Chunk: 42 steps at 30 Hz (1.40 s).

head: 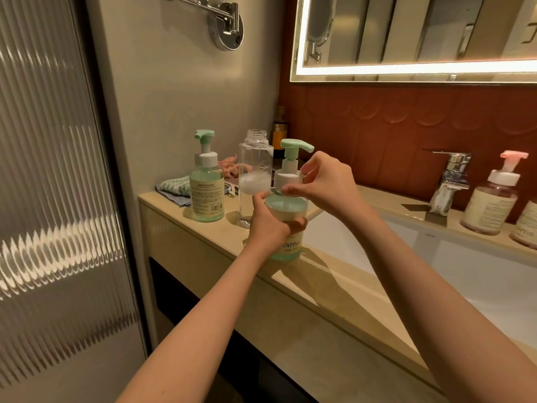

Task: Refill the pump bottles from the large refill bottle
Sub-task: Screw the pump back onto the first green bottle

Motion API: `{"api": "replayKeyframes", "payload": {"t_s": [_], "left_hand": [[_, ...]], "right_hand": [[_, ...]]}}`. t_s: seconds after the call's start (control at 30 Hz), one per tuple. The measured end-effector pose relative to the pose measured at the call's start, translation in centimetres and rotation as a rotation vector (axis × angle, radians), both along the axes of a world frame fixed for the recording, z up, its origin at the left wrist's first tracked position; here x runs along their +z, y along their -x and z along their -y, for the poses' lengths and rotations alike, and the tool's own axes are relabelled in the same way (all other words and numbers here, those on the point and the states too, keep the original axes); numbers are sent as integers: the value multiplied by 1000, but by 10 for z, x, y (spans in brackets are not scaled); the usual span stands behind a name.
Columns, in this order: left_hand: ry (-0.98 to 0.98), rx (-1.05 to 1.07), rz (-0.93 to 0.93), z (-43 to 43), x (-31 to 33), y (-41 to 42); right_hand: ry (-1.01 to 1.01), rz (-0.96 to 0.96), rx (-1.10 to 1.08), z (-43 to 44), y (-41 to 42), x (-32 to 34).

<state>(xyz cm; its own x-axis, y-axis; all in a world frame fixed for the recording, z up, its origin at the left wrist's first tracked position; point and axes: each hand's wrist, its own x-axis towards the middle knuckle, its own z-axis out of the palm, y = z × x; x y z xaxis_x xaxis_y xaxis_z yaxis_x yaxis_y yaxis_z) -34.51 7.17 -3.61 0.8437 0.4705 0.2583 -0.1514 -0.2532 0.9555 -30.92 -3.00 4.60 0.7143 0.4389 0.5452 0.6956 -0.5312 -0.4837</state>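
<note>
A green pump bottle (289,245) full of pale green liquid stands near the counter's front edge. My left hand (268,219) grips its body. My right hand (325,181) pinches the white collar of its pump head (293,158) with thumb and fingers. Behind it stands a tall clear refill bottle (254,173), uncapped, with only some foam low inside. Further left a second green pump bottle (207,184) stands with its pump on, filled with green liquid.
The beige counter (203,228) meets a wall on the left. A white sink (436,257) and chrome tap (449,181) lie to the right, with a pink pump bottle (491,199) and another bottle (527,225) beyond. A folded cloth (174,189) and dark bottle (279,132) sit behind.
</note>
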Motion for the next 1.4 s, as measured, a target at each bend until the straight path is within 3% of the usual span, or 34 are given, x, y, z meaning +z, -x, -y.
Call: {"api": "replayKeyframes", "payload": {"t_s": [0.07,0.2,0.43,0.6,0.83,0.93,1.13,1.3,1.4], "left_hand": [[-5,-14,21,1,0,1],[5,-3,-5,0,0,1],[13,5,-13,1,2,1],[14,-6,-1,0,1,1],[16,-16,6,-1,-1,-3],[-2,-17,5,-2,-2,-3],[-215,29,-55,-7,-1,4],[-252,69,176,-14,18,14],[-332,98,195,-15,25,12]], "right_hand": [[33,-27,7,1,-2,0],[-49,-274,228,5,-3,3],[2,8,10,0,-6,2],[-109,-268,232,4,-10,-1],[-82,54,-52,-14,-6,-9],[-121,120,-75,-22,-2,-15],[-157,96,3,-18,1,-13],[-101,51,37,-8,-1,-8],[-142,-37,86,-2,-3,-5]]}}
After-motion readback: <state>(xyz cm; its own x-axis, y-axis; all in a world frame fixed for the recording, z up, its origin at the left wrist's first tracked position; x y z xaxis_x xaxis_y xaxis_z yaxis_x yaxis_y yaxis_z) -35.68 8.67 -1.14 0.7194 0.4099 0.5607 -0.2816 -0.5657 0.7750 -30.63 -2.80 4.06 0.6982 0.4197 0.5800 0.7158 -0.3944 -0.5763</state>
